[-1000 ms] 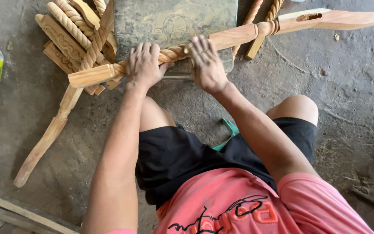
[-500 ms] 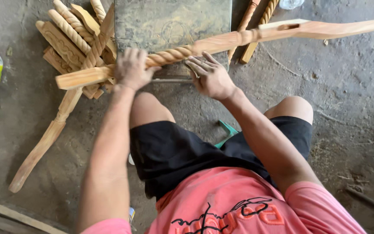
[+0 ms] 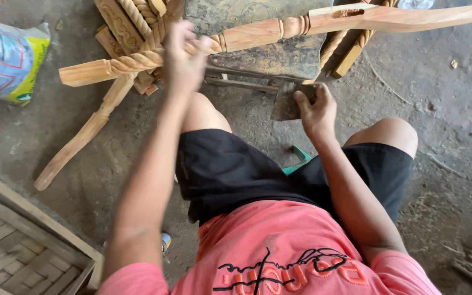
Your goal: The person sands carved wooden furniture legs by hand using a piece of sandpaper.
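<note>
Between the knees, a seated person works a carved wooden leg.

Right hand (image 3: 313, 112) grips a worn sheet of sandpaper (image 3: 287, 102) low; farther up, left hand (image 3: 184, 57) clenches the twisted leg (image 3: 258, 34), steadying it across a stone block (image 3: 271, 54).

Carved chair leg (image 3: 269, 34): pale, unfinished matt wood with rope-twist turning; folded sandpaper sheet (image 3: 288, 104): grey, rough; concrete floor (image 3: 454, 109): dusty, coarse; plastic bag (image 3: 6, 60): glossy.
</note>
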